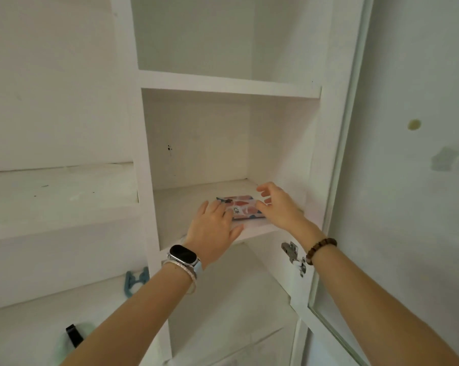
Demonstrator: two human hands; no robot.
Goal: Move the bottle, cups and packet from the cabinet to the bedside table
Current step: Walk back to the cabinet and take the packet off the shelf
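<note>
— White shelving is filling the whole wall, and the cabinet (224,87) in the middle is standing open with its glass door (336,233) swung out to the right. What are the hands doing?

— Both are reaching into the middle compartment. The packet (242,208), patterned in red, white and blue, is lying flat near the front edge of that shelf (170,210).

— Is either hand holding it?

— The left hand (213,227) is lying palm down, fingers spread, over the packet's left end and touching it. The right hand (278,204) is hovering at the packet's right end, fingers curled and apart, thumb near the edge. Neither one is closing around it as far as I can tell.

— Anything on the wrists?

— A dark watch (184,254) with a braided band is sitting on the left wrist, and a bracelet (320,250) of brown beads is circling the right.

— And the other compartments?

— The one above is showing only white walls. A metal hinge (293,253) is catching light below the right wrist.
</note>
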